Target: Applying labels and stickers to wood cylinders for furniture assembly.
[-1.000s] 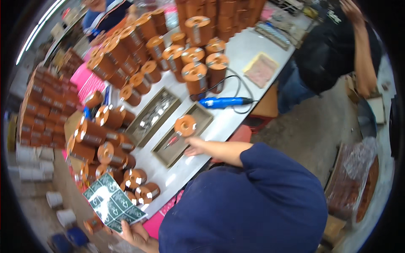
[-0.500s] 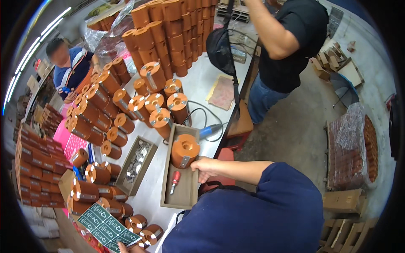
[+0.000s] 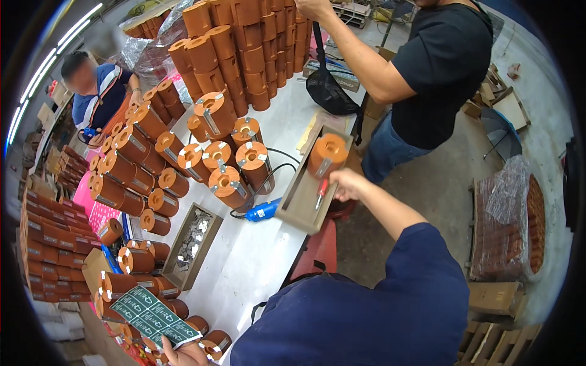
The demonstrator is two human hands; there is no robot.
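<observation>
My right hand [image 3: 349,184] grips the right side wall of a long grey-brown tray [image 3: 300,201], which reaches over the table's right edge. An orange-brown cylinder [image 3: 328,156] with a hole in its top stands at the tray's far end. Beside my fingers in the tray lies a red-handled tool [image 3: 321,194] with a thin metal shaft. At the lower left, my left hand [image 3: 184,354] holds a dark green sheet of labels [image 3: 151,318] by its near edge, above several more cylinders.
A blue corded power tool [image 3: 264,210] lies left of the tray. Further left is a second tray [image 3: 206,251] with small metal pieces. Stacked cylinders [image 3: 247,58] rise at the back. A person in black [image 3: 442,67] handles a black bag [image 3: 329,91]; another person [image 3: 101,100] works at far left.
My right hand has moved the tray away and to the right, uncovering the blue power tool. The person in black has shifted, and the black bag hangs lower. My left hand still holds the sheet.
</observation>
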